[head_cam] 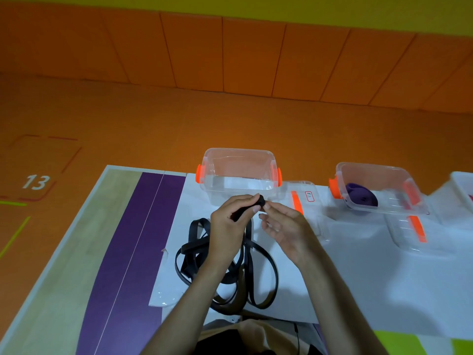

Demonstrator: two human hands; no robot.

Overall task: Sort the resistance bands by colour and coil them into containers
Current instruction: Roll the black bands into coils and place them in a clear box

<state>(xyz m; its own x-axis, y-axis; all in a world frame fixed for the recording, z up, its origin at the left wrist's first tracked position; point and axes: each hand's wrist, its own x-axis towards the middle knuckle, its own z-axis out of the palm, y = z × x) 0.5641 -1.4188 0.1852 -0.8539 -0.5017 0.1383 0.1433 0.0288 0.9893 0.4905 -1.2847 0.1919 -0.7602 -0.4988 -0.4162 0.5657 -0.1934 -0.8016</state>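
Two clear boxes stand at the far edge of the table (358, 278). The middle box (238, 172) looks empty, and the right box (376, 188) holds one coiled purple band (362, 198). A third box (463, 188) is cut off at the edge. Two lids (299, 201) lie beside them. The left hand (230, 221) has a closed grip on the rolled end of a black band (261, 201), the rest tangled on the table. The right hand (281, 226) is loose, one fingertip touching the roll.

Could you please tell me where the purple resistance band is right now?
In the head view, the purple band lies inside the clear container on the right, beside the empty container at centre.
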